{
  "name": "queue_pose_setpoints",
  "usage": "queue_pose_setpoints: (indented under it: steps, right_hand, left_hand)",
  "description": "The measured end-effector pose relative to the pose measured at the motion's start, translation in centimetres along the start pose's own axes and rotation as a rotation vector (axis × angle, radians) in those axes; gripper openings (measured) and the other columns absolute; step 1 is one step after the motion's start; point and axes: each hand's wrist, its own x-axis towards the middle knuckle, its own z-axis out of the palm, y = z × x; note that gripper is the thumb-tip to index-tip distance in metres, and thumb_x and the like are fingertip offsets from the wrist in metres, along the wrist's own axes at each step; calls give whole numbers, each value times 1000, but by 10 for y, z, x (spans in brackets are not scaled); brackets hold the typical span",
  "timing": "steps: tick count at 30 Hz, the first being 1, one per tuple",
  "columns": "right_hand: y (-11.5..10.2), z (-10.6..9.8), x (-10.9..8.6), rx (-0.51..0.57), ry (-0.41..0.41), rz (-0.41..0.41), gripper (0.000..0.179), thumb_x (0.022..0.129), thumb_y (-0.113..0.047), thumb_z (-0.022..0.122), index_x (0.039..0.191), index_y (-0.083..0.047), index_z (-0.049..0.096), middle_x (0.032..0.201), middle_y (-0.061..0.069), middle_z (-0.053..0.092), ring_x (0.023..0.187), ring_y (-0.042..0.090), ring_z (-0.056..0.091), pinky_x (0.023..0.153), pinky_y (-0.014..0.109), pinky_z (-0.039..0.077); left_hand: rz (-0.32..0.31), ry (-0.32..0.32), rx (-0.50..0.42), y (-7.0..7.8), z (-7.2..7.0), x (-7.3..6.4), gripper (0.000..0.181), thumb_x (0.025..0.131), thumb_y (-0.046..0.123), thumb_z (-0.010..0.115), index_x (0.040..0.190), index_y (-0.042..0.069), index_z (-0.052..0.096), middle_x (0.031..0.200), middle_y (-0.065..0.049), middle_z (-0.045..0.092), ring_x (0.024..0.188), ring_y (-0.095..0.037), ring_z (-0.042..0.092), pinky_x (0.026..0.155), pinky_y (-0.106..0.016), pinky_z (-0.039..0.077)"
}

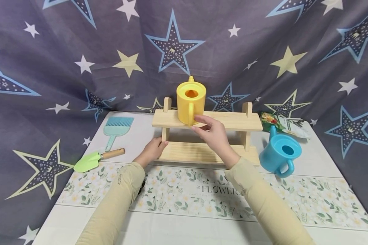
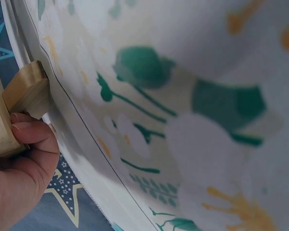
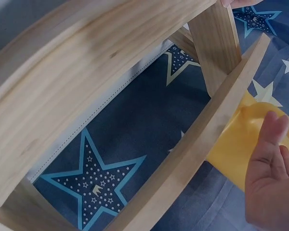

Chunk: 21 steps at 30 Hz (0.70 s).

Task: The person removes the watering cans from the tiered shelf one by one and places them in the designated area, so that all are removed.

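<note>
A yellow watering can point(image 1: 184, 105) stands upright on the upper board of a two-tier wooden shelf point(image 1: 230, 119), its handle towards me. My right hand point(image 1: 214, 135) is at the lower end of that handle, thumb and forefinger tips close beside it. In the right wrist view the fingers point(image 3: 272, 134) overlap the handle without wrapping round it. With my left hand point(image 1: 152, 149) I grip the shelf's left end near the lower board. The left wrist view shows thumb and finger on the wood point(image 2: 26, 89).
A blue watering can point(image 1: 277, 154) stands right of the shelf, with packets point(image 1: 291, 127) behind it. On the left lie a teal brush point(image 1: 118, 126) and a green trowel point(image 1: 89, 162) with a wooden handle. A star-patterned curtain point(image 1: 110, 92) hangs behind the flower-printed table cover point(image 1: 178, 194).
</note>
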Motion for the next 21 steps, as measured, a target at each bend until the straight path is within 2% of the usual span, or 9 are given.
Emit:
queue_pose_setpoints:
  steps: [8, 15, 21]
  right_hand:
    - [-1, 9, 5, -57, 14, -36, 37, 87, -18, 77, 122, -12, 69, 112, 4, 70, 73, 20, 64, 62, 31, 54]
    - [-2, 12, 12, -124, 25, -77, 32, 87, -18, 76, 118, -9, 71, 103, 5, 73, 86, 17, 65, 75, 31, 54]
    - [-6, 12, 15, -189, 27, -108, 28, 89, -16, 74, 115, -7, 73, 99, 6, 74, 88, 18, 67, 79, 31, 53]
  left_hand:
    - [7, 4, -7, 0, 0, 0, 45, 106, 27, 43, 139, -2, 50, 121, -25, 56, 105, -34, 56, 92, -50, 44]
    - [13, -5, -4, 0, -1, -1, 45, 106, 27, 43, 140, -3, 49, 122, -25, 55, 105, -34, 56, 91, -50, 44]
    - [7, -6, -8, 1, -1, -1, 45, 106, 27, 43, 140, -2, 49, 122, -25, 55, 105, -34, 56, 92, -50, 44]
